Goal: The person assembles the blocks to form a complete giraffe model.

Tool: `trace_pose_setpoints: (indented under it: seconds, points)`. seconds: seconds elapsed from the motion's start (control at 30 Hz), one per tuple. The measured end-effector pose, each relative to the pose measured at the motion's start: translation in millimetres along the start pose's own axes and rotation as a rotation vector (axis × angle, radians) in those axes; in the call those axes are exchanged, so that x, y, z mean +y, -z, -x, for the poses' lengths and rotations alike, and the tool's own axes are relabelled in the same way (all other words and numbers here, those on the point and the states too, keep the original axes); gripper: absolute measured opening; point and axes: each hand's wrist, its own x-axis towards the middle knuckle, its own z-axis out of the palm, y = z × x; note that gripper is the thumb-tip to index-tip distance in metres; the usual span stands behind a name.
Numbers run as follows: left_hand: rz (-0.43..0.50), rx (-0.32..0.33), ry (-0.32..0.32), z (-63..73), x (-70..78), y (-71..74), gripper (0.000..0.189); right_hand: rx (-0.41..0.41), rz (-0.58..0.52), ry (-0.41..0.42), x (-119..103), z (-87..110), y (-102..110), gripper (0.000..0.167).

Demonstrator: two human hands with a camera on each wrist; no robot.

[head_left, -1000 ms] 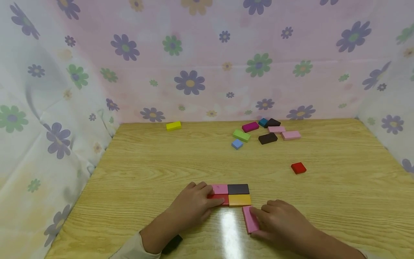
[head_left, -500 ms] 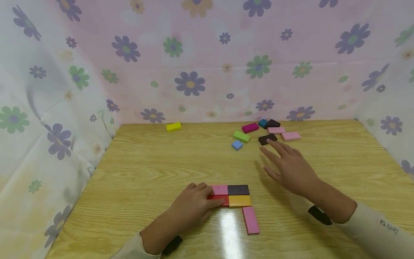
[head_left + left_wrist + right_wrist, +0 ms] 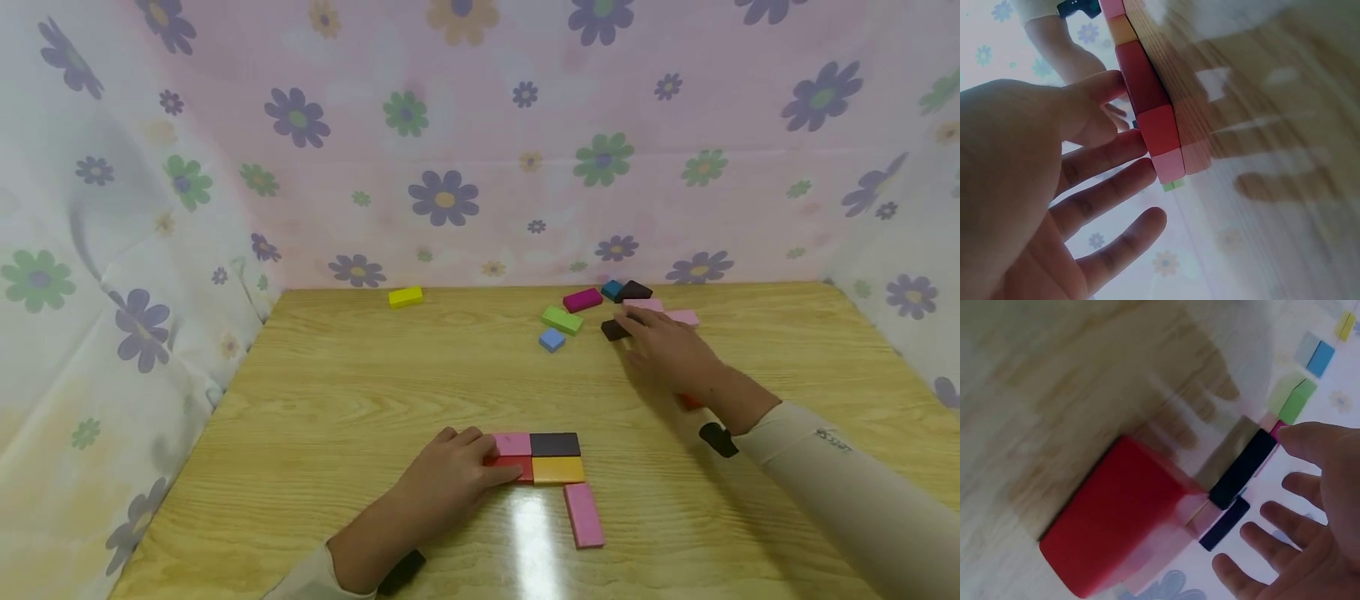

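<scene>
Several blocks lie together in two rows: a pink block point(image 3: 513, 443), a black block point(image 3: 555, 444), a red block point(image 3: 1142, 78) and an orange block point(image 3: 558, 470). My left hand point(image 3: 450, 479) rests on the pink and red ones, fingers fairly straight in the left wrist view. Below the orange one, a loose pink block point(image 3: 583, 517) lies at a slant. My right hand point(image 3: 671, 346) is stretched over a dark block point(image 3: 612, 331), fingers extended and holding nothing visible; I cannot tell whether it touches. A red block point(image 3: 1110, 519) is partly hidden beneath that arm.
At the back lie a lime green block point(image 3: 562, 321), a small blue block point(image 3: 552, 340), a magenta block point(image 3: 582, 300), a teal block point(image 3: 612, 290), another dark block point(image 3: 636, 291) and two more pink ones. A yellow block point(image 3: 406, 297) sits far left. Flowered cloth point(image 3: 487, 133) encloses the table.
My right hand has let go of the loose pink block and reached forward to the dark block at the back. My left hand has stayed on the joined blocks.
</scene>
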Motion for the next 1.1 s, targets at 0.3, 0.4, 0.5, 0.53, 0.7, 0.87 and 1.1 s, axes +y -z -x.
trace_pose_setpoints:
  seconds: [0.3,0.4,0.5,0.53,0.7,0.87,1.1]
  points:
    - [-0.010,-0.047,0.003,0.6,-0.3,0.2,0.043,-0.052,-0.030,0.059,8.4,-7.7,-7.2,0.044]
    - [-0.002,-0.062,0.003,0.6,-0.2,0.9,0.045,-0.029,-0.037,0.066,8.7,-7.9,-7.5,0.040]
    - [0.001,-0.081,0.003,0.4,-0.2,1.3,0.046,-0.021,-0.050,0.047,8.0,-7.8,-7.9,0.039]
    - [0.001,-0.084,0.002,0.3,-0.2,1.4,0.046,-0.022,-0.056,0.039,7.2,-7.8,-7.9,0.039]
    - [0.004,-0.079,-0.002,0.2,-0.7,1.1,0.046,-0.054,-0.118,-0.010,2.3,-5.7,-6.9,0.040]
    - [0.012,-0.052,-0.005,0.6,-1.9,-0.2,0.044,-0.085,-0.160,-0.022,-2.8,-3.9,-6.1,0.040]
    - [0.019,-0.061,-0.007,0.6,-3.2,1.4,0.047,-0.061,-0.175,-0.009,-9.0,-2.1,-4.2,0.040]
